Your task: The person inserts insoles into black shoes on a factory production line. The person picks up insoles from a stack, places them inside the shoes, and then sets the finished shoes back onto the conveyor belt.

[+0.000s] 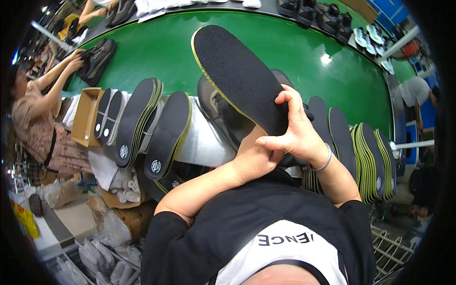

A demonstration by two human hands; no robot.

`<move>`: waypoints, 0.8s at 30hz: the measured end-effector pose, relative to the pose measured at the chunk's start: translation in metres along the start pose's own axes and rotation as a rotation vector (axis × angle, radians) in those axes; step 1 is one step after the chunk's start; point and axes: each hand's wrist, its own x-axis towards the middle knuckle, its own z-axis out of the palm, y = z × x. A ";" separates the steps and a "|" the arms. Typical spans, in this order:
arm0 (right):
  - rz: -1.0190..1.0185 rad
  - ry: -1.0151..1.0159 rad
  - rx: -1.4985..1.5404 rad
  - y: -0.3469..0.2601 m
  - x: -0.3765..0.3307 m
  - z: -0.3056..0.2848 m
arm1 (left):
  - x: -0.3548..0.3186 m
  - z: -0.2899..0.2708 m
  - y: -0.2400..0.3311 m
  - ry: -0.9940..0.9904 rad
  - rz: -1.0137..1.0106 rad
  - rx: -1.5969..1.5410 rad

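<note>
A black insole (237, 71) with a yellow-green edge is held up, tilted, in front of me. My left hand (256, 154) is closed at its lower end, the fingers partly hidden behind the insole and my other hand. From the right, my right hand (301, 126) grips the same end, its fingers curled at the insole's edge and the thumb lying across near my left hand. Behind the insole, a dark shoe (213, 102) shows in part on the bench.
Stacked insoles (135, 123) stand left, with more insole stacks (368, 161) at right. A cardboard box (85, 116) sits by the left stacks. Across the green conveyor belt (161, 52) shoes (323, 19) line the far side. A co-worker (47, 114) handles dark shoes (97, 61) at left.
</note>
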 end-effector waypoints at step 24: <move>0.584 0.344 0.543 0.021 -0.112 -0.097 | 0.028 0.054 -0.067 -0.368 -0.329 0.326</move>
